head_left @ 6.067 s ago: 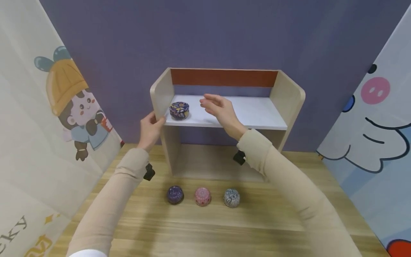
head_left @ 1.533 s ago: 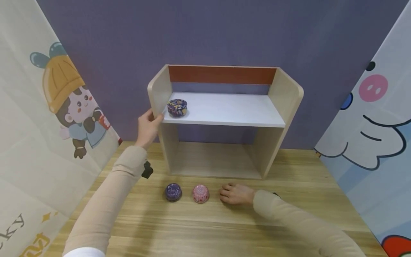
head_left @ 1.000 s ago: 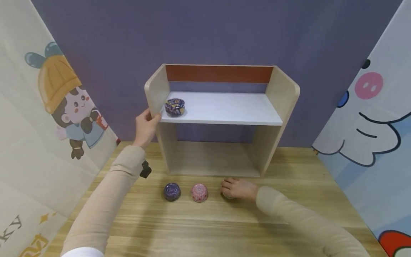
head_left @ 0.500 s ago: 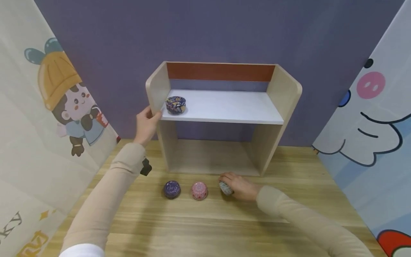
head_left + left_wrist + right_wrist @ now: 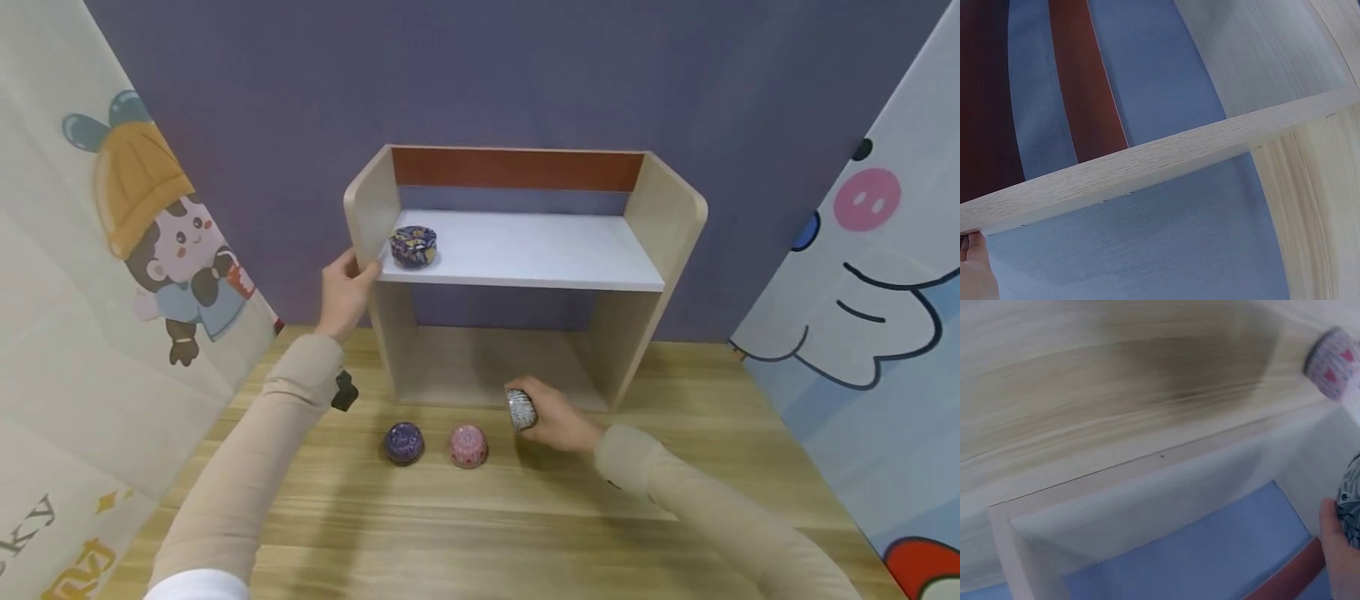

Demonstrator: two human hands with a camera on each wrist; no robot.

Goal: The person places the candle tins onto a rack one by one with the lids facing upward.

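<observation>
My right hand point(image 5: 558, 419) grips a small round tin point(image 5: 520, 410) with a grey-white pattern, tilted on its side and raised off the table in front of the shelf unit. Part of this tin shows at the right edge of the right wrist view, beside a finger. At the left, my left hand point(image 5: 347, 293) holds the front edge of the shelf unit's side panel point(image 5: 372, 204), thumb in front and other fingers partly hidden behind it. A dark floral tin point(image 5: 413, 247) stands at the left end of the white upper shelf point(image 5: 532, 250).
On the wooden table point(image 5: 450, 533), a purple tin point(image 5: 404, 442) and a pink tin point(image 5: 468, 446) stand in a row before the lower compartment point(image 5: 480, 358). A dark blue backdrop point(image 5: 510, 75) rises behind the unit, with cartoon-printed sheets at both sides.
My right hand has come down from the upper shelf to the table, taken hold of the grey-white tin, then lifted and tilted it. My left hand has stayed on the side panel.
</observation>
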